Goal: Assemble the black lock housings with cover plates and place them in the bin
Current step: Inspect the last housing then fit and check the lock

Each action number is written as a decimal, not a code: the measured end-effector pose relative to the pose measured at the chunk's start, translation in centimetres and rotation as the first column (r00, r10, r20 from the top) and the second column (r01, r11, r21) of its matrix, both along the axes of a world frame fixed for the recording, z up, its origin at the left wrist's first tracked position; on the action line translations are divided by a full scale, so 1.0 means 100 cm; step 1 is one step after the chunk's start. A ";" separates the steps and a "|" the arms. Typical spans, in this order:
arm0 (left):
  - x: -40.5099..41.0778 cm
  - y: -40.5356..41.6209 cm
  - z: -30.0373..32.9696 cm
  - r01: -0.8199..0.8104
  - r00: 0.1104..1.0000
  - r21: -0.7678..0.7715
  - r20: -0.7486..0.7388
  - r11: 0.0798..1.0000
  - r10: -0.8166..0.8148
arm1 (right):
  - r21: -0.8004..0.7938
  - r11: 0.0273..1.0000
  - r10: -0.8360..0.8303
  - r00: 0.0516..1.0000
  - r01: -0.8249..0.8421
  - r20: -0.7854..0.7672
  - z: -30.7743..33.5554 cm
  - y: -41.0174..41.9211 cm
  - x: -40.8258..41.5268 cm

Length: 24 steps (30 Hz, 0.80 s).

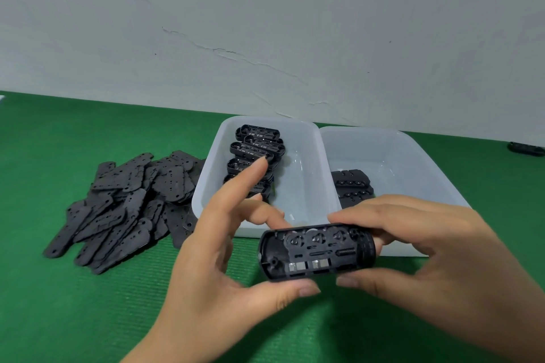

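Observation:
A black lock housing (pixel 317 252) hangs above the green mat with its open side facing me, showing wheels, a spring and metal pieces inside. My right hand (pixel 436 259) pinches its right end between thumb and fingers. My left hand (pixel 224 259) holds its left end with the thumb under the lower edge and a finger behind, while the index finger points up. A heap of flat black cover plates (pixel 124 206) lies on the mat to the left. The left bin (pixel 306 174) holds several open housings (pixel 253 153). The right bin (pixel 413 162) holds finished black units (pixel 352 186).
Both translucent white bins stand side by side against the grey wall at the back of the green mat (pixel 73 303). One more black part (pixel 526 150) lies on the mat at the far right edge.

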<state>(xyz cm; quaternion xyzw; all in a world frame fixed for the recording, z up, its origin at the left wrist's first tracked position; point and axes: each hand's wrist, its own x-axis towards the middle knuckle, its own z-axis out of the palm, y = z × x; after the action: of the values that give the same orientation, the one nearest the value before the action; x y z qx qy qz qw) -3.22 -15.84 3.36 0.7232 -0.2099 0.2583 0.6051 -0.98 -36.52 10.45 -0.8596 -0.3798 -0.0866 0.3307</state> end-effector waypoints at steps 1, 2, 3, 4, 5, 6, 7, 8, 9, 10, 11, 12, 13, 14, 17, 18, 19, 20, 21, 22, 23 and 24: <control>0.000 0.000 0.000 0.000 1.000 -0.001 -0.002 1.000 0.000 | -0.002 1.000 -0.002 1.000 0.002 -0.001 0.000 0.000 0.000; 0.001 0.000 0.000 0.003 1.000 -0.002 -0.005 1.000 -0.003 | -0.004 1.000 -0.004 1.000 0.004 -0.004 0.000 -0.001 0.000; 0.001 -0.001 0.001 0.008 1.000 -0.004 -0.005 1.000 -0.008 | -0.007 1.000 -0.006 1.000 0.006 -0.008 0.001 -0.001 -0.001; 0.001 -0.001 0.001 0.013 1.000 -0.004 -0.003 1.000 -0.013 | -0.011 1.000 -0.008 1.000 0.007 -0.011 0.001 -0.001 0.000; 0.001 -0.001 0.001 0.017 1.000 -0.004 0.000 1.000 -0.017 | -0.014 1.000 -0.008 1.000 0.008 -0.014 0.001 -0.001 0.000; 0.001 -0.001 0.002 0.021 1.000 -0.004 0.003 1.000 -0.021 | -0.016 1.000 -0.008 1.000 0.008 -0.018 0.001 -0.001 0.000; 0.001 -0.001 0.002 0.024 1.000 -0.005 0.005 1.000 -0.024 | -0.016 1.000 -0.008 1.000 0.007 -0.023 0.001 0.000 0.000; 0.001 -0.001 0.002 0.028 1.000 -0.004 0.004 1.000 -0.028 | -0.018 1.000 -0.009 1.000 0.008 -0.027 0.002 0.000 0.000; 0.001 0.000 0.002 0.032 0.999 -0.005 0.001 0.999 -0.032 | -0.020 1.000 -0.010 1.000 0.009 -0.028 0.002 0.000 0.000; 0.001 0.000 0.002 0.035 0.999 -0.004 -0.004 0.999 -0.035 | -0.024 1.000 -0.010 1.000 0.010 -0.028 0.002 0.001 -0.001; 0.001 0.000 0.002 0.036 0.999 -0.003 -0.008 0.999 -0.036 | -0.028 1.000 -0.011 1.000 0.010 -0.028 0.002 0.001 -0.001; 0.001 0.000 0.002 0.035 0.999 0.001 -0.010 0.999 -0.035 | -0.032 0.999 -0.012 1.000 0.011 -0.029 0.003 0.001 -0.001; 0.002 0.000 0.002 0.033 0.999 0.006 -0.009 0.999 -0.033 | -0.035 0.999 -0.014 1.000 0.013 -0.027 0.003 0.002 -0.001; 0.002 0.000 0.002 0.031 0.999 0.011 -0.009 0.999 -0.031 | -0.039 0.999 -0.015 1.000 0.014 -0.023 0.003 0.002 -0.002; 0.002 0.000 0.002 0.029 0.999 0.013 -0.014 0.999 -0.029 | -0.047 0.999 -0.017 1.000 0.016 -0.017 0.004 0.003 -0.002; 0.002 0.001 0.001 0.030 0.999 0.012 -0.017 0.999 -0.030 | -0.046 0.999 -0.016 1.000 0.015 -0.022 0.004 0.003 -0.002; 0.002 0.001 0.001 0.030 0.999 0.011 -0.018 0.999 -0.030 | -0.045 0.999 -0.015 1.000 0.014 -0.024 0.004 0.003 -0.002; 0.002 0.001 0.001 0.030 0.999 0.012 -0.019 0.999 -0.030 | -0.046 0.999 -0.015 1.000 0.014 -0.022 0.004 0.003 -0.002; 0.002 0.000 0.001 0.028 0.999 0.014 -0.020 1.000 -0.028 | -0.046 0.999 -0.016 1.000 0.015 -0.019 0.004 0.003 -0.002; 0.002 0.000 0.001 0.025 0.999 0.017 -0.021 1.000 -0.025 | -0.046 0.999 -0.017 1.000 0.017 -0.019 0.004 0.003 -0.002; 0.002 0.000 0.001 0.023 1.000 0.019 -0.022 1.000 -0.022 | -0.043 0.999 -0.018 1.000 0.017 -0.023 0.004 0.003 -0.002; 0.002 0.000 0.002 0.020 1.000 0.020 -0.022 1.000 -0.020 | -0.040 0.999 -0.017 0.999 0.016 -0.027 0.004 0.003 -0.002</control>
<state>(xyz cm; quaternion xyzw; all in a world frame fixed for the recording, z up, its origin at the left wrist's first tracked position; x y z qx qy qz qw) -3.00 -15.81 3.52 0.7301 -0.2132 0.2421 0.6024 -1.20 -36.24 10.89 -0.8702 -0.3697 -0.0701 0.3181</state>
